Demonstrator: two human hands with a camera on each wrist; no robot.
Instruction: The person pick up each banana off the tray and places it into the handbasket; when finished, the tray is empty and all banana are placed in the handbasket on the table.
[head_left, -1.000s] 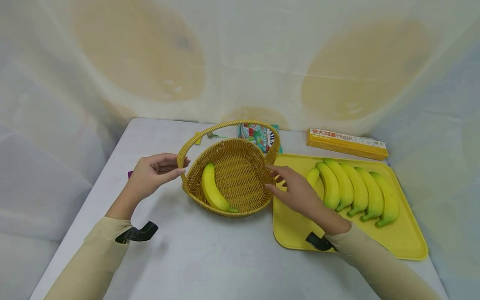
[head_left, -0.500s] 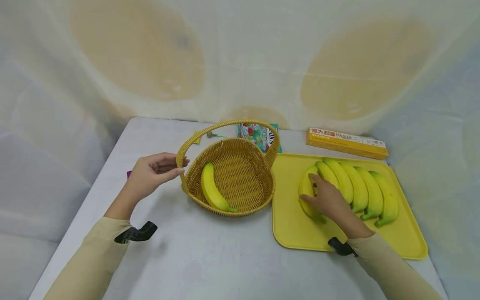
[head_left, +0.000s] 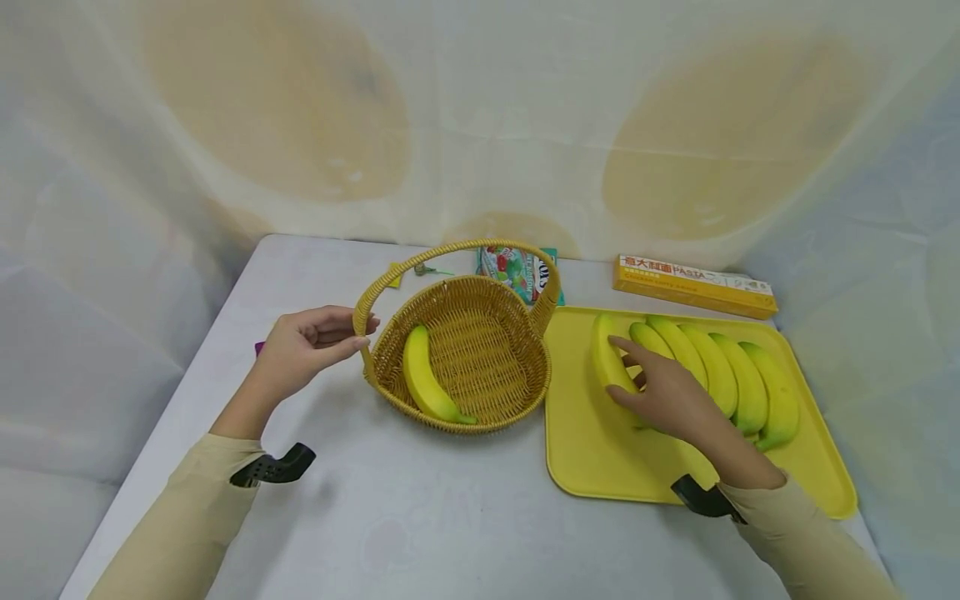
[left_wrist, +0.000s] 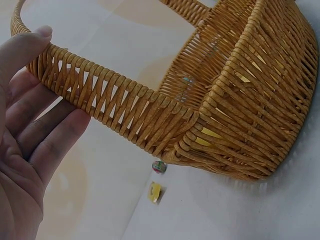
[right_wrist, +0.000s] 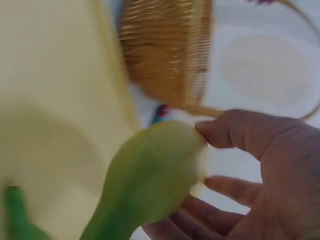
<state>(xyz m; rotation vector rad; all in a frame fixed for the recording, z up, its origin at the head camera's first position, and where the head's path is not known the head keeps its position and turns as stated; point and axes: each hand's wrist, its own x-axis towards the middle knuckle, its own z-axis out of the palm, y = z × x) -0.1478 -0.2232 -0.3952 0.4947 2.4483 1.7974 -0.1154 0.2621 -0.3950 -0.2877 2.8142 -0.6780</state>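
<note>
Left hand (head_left: 300, 346) pinches the basket handle (left_wrist: 120, 95), right hand (head_left: 667, 392) a banana (head_left: 606, 346); white table (head_left: 420, 517) beneath both, pale backdrop (head_left: 510, 125) beyond, forearms (head_left: 183, 508) slanting inward

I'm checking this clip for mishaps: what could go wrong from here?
The banana in the right hand might slip, as the grip looks like a light pinch.
It could knock the handle, which arches over the wicker basket.
The left hand holds that handle on one side, so a tug might tilt the basket.
</note>
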